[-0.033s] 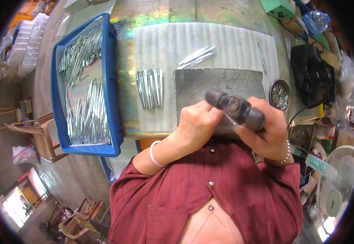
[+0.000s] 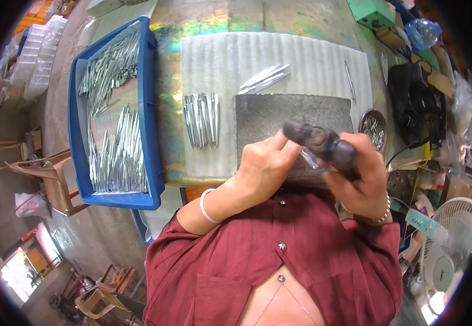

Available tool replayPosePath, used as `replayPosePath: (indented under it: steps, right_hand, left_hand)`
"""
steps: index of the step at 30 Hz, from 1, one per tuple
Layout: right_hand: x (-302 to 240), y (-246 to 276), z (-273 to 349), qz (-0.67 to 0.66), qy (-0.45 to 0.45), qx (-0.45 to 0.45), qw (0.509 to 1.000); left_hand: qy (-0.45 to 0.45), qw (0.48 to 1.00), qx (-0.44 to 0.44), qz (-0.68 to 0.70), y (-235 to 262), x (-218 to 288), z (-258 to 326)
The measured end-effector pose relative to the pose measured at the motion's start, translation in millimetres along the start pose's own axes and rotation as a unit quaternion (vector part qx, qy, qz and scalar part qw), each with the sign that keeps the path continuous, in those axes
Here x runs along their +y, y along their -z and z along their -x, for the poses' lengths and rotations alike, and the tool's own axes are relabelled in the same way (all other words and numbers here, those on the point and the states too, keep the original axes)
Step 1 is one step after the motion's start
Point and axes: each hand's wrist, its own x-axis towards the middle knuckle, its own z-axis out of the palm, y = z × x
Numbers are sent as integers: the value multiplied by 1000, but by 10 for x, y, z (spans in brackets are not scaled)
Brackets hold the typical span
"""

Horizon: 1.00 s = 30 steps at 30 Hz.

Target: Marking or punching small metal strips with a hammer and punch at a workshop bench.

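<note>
My right hand (image 2: 362,176) is closed around a hammer, mostly hidden below its dark, blurred head (image 2: 322,144). This head hovers over the near part of a dark grey rectangular block (image 2: 279,111). Beside it my left hand (image 2: 268,163) is closed in a pinch at the block's near edge. From its fingertips a slim silver metal piece (image 2: 309,158) sticks out under the hammer head; the rest of it is hidden. Left of the block lies a row of slim silver metal pieces (image 2: 201,120), and a small pile of similar pieces (image 2: 265,79) sits behind it.
A blue tray (image 2: 151,119) holding many slim metal pieces stands at left. White foam sheet (image 2: 322,54) lies under the block. At right are a round dish of small metal parts (image 2: 373,129), a thin metal rod (image 2: 350,81), a black machine (image 2: 407,103) and a fan (image 2: 453,239).
The hammer and my right hand have shifted slightly to the right. More of the silver piece shows by my left fingers, which have hardly moved.
</note>
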Motion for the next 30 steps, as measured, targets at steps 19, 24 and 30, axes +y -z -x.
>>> replayPosePath:
  steps: [19,24,30]
  right_hand:
    - [-334,233,277,189,-15,4,982]
    - [-735,367,300,379,-221,-235,868]
    - [-485,178,479,368,-11,112,923]
  left_hand:
    - [30,998,15,56,-30,-60,-38]
    - [27,998,10,60,-20,-42,-2]
    - [20,999,1,48,-23,-40,8]
